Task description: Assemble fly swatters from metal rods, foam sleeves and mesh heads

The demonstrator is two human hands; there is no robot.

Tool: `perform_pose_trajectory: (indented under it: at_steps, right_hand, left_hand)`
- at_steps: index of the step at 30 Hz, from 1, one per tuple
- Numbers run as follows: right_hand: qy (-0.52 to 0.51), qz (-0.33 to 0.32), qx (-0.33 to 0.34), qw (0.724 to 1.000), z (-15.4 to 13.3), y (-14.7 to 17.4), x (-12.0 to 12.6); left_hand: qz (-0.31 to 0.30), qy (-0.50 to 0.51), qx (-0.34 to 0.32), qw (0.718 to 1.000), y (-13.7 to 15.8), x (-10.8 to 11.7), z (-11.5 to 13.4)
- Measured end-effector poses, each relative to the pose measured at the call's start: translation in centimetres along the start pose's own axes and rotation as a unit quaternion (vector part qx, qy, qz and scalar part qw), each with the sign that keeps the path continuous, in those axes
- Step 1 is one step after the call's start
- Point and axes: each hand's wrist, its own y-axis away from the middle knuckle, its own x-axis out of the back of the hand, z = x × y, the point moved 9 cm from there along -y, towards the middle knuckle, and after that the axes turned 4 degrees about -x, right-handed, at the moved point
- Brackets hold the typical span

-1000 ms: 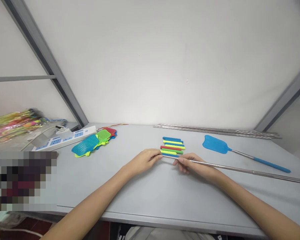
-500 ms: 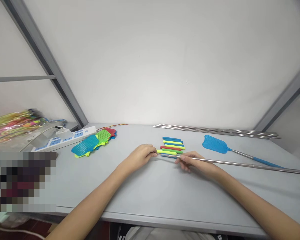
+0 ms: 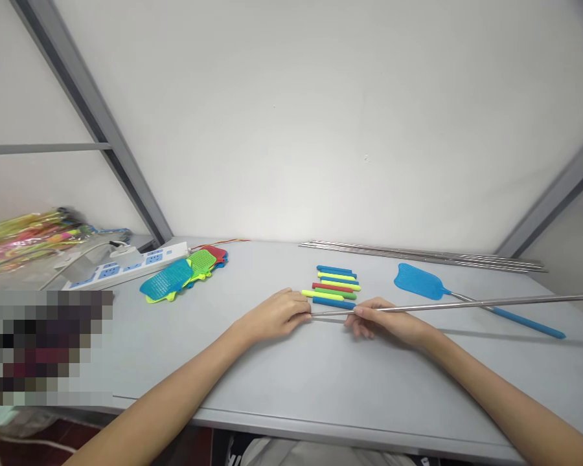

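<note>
A long thin metal telescopic rod [image 3: 447,305] stretches from my left hand past the right edge of the view. My left hand [image 3: 282,313] pinches its thin left tip between thumb and fingers. Just to the right, my right hand [image 3: 383,317] grips the rod with thumb and forefinger, the other fingers loosely curled. Right behind the rod lies a blue plastic handle sleeve [image 3: 333,302], part of a row with several yellow, green, red and blue ones. The rod passes above a blue fly swatter [image 3: 420,281], whose metal shaft and blue handle lie on the table.
Several fly swatter heads [image 3: 168,278] overlap on the left, beside a white power strip [image 3: 126,268] with a plugged-in cable. More metal rods [image 3: 422,255] lie along the wall. Plastic-wrapped colourful items [image 3: 29,236] sit far left. Grey frame posts [image 3: 554,194] stand at both sides.
The rod's right end has risen, uncovering the swatter's handle. Both hands have come slightly nearer to me, and the rod's tip is now clear of the handle sleeves.
</note>
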Motion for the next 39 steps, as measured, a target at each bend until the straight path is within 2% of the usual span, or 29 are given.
perform_pose_trajectory:
  at_steps: [13,19,28,34,39]
  right_hand:
    - [0.016,-0.009,0.002,1.0,0.1,0.1,0.0]
    - [-0.011,-0.023,-0.009,1.0,0.2,0.1,-0.6]
    - [0.02,-0.022,-0.006,1.0,0.1,0.2,-1.0]
    - [0.013,-0.009,-0.011,1.0,-0.1,0.2,-0.7]
    - [-0.01,0.003,0.003,1.0,-0.5,0.2,-0.5]
  left_hand:
    - [-0.004,-0.019,-0.007,1.0,-0.1,-0.4,0.8]
    - [0.0,-0.032,-0.013,0.999,-0.2,-0.4,1.2]
    - [0.005,-0.016,-0.019,1.0,-0.3,-0.4,1.5]
    - [0.023,0.006,-0.002,1.0,-0.5,-0.1,0.8]
    - [0.062,0.035,0.007,0.997,-0.5,0.8,0.4]
